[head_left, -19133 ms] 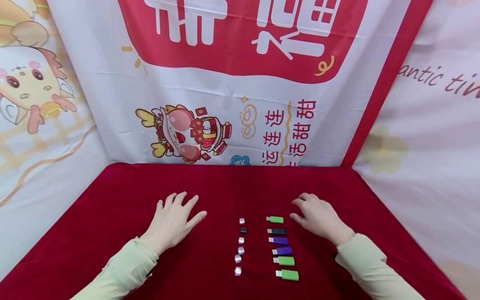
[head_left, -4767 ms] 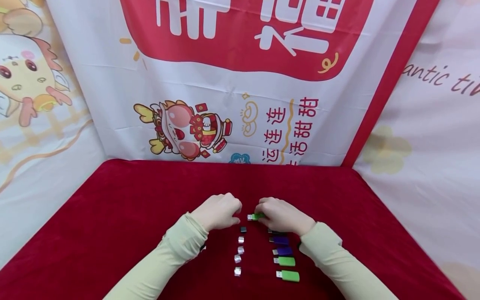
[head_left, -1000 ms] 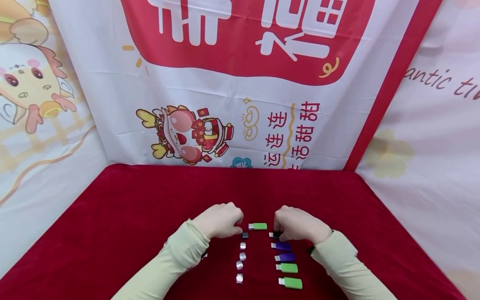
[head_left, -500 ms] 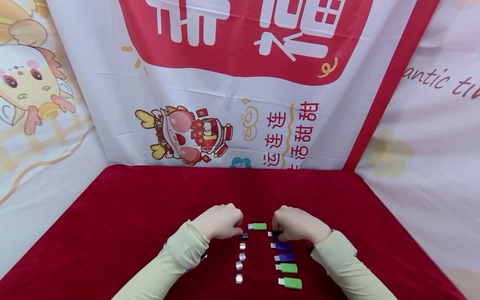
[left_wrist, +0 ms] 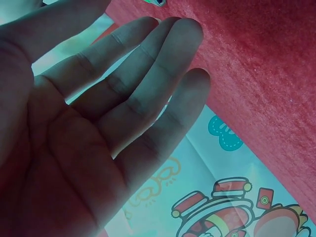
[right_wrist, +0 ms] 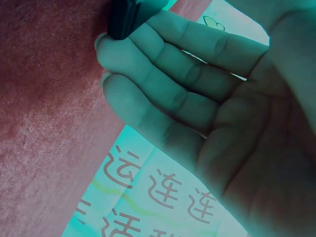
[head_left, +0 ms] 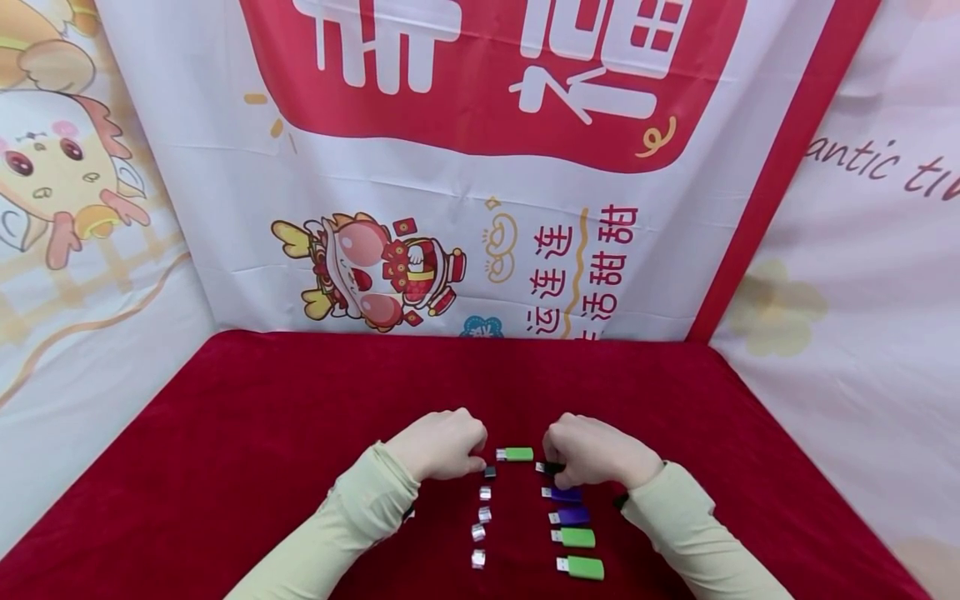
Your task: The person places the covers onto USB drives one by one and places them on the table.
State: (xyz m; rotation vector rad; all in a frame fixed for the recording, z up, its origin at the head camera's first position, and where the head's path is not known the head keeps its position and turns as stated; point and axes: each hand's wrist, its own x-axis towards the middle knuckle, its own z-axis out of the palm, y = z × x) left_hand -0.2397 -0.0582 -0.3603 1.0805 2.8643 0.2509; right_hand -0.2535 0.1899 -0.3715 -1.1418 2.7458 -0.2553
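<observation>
My right hand (head_left: 597,451) pinches a black USB flash drive (head_left: 553,468) by its body, metal plug pointing left. The right wrist view has that black drive (right_wrist: 122,19) against the fingertips. Beside a small black cap (head_left: 490,472) is my left hand (head_left: 441,443), its thumb tip close to the cap; whether they touch I cannot tell. Its fingers look loosely extended and hold nothing visible in the left wrist view. Between the hands lies a green USB drive (head_left: 515,454) with a clear cap on its plug.
Below the black cap runs a column of several clear caps (head_left: 485,493). To the right lie uncapped drives: purple ones (head_left: 573,516) and green ones (head_left: 581,568), plugs leftward. A red cloth (head_left: 300,392) covers the table, with printed curtains (head_left: 420,175) behind.
Since the first frame both hands moved inward. The top green drive moved left and now wears the top clear cap. My right hand has let it go and taken the black drive, shifting it slightly left.
</observation>
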